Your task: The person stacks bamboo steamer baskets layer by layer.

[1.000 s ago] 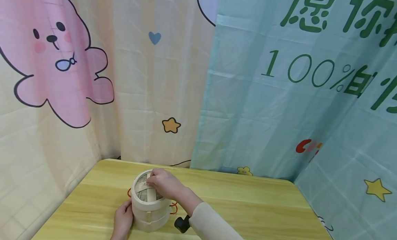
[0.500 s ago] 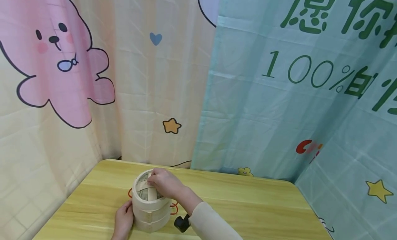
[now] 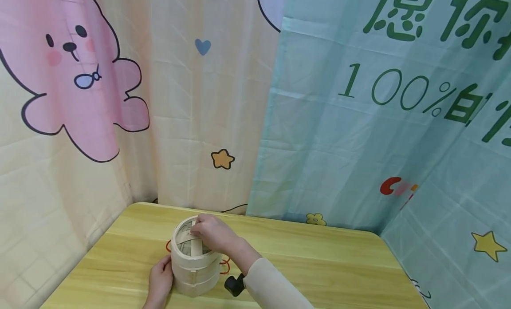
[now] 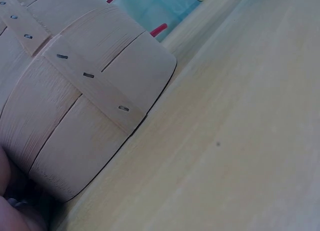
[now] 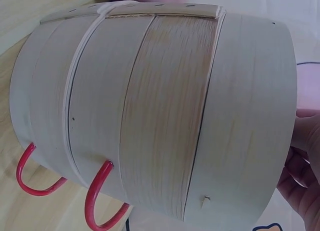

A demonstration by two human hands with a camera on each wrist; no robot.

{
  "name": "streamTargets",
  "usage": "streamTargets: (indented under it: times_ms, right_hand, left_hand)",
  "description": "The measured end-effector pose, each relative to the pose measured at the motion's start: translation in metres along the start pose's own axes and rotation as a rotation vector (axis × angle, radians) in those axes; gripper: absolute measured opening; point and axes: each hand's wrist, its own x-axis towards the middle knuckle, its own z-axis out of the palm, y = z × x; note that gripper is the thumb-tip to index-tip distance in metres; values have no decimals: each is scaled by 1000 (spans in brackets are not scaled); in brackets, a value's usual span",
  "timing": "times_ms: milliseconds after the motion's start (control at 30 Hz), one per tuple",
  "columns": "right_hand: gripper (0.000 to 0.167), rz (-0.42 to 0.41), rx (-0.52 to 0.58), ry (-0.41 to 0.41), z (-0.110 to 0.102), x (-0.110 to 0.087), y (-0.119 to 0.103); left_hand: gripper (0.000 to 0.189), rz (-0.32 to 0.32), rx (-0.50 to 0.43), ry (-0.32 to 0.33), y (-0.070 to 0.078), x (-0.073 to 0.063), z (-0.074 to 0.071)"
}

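Observation:
A round bamboo steamer [image 3: 195, 275] with stacked tiers stands upright on the table at the lower left of the head view. Red loops [image 5: 100, 196] stick out of its sides. Its woven lid [image 3: 196, 247], crossed by flat bamboo strips, sits on top. My right hand [image 3: 215, 233] is over the lid and pinches the crossed strips with curled fingers; the fingertips are partly hidden. Low on the steamer's left side, my left hand [image 3: 159, 280] touches the wall with its fingers. Only a bit of that hand shows at the left wrist view's lower-left corner.
A black cylindrical object [image 3: 234, 286] lies right of the steamer, partly covered by the right sleeve [image 3: 275, 287]. The wood-grain table [image 3: 319, 264] extends to the right. Printed curtains [image 3: 207, 122] hang behind it and along both sides.

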Motion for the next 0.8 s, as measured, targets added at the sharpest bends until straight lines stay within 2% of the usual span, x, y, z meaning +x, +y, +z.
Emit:
streamTargets:
  times_ms: [267, 800]
  right_hand:
    - [10, 16, -13, 21, 2, 0, -4]
    - [9, 46, 28, 37, 4, -2, -4]
  left_hand:
    - [34, -8, -17, -31, 0, 0, -3]
    - [33, -1, -14, -17, 0, -1, -3]
